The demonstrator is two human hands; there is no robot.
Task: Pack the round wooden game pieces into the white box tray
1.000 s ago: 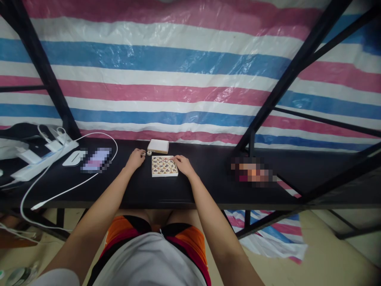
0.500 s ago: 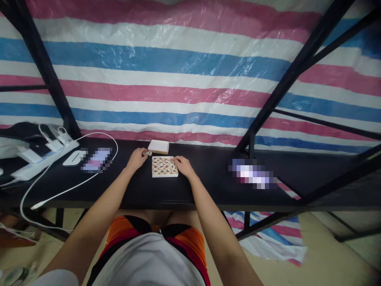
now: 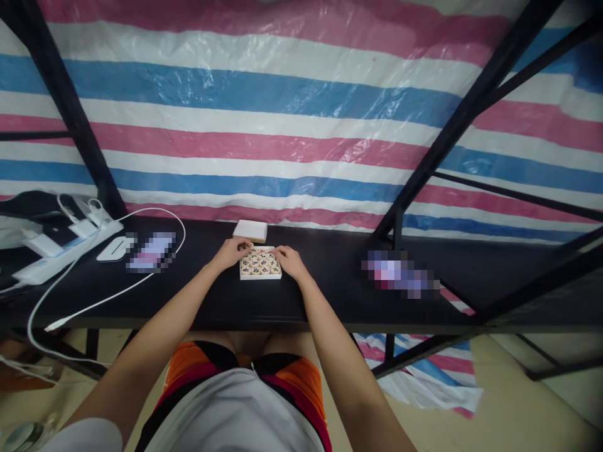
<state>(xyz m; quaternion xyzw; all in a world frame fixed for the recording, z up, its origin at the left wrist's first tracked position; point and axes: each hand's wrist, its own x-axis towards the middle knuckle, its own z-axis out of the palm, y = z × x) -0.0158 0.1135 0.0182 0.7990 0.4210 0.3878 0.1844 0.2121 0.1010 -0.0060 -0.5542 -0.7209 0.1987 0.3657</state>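
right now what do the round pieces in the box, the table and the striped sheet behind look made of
Round pieces: pale tan discs with dark marks, probably wood, possibly plastic. Table: matte black board, flat and unreflective; material unclear. Striped sheet: plastic tarpaulin, glossy and crinkled.

left hand (image 3: 232, 253) at tray (image 3: 260, 277) far-left corner | right hand (image 3: 288, 259) on tray's right edge | lid (image 3: 250, 230) behind
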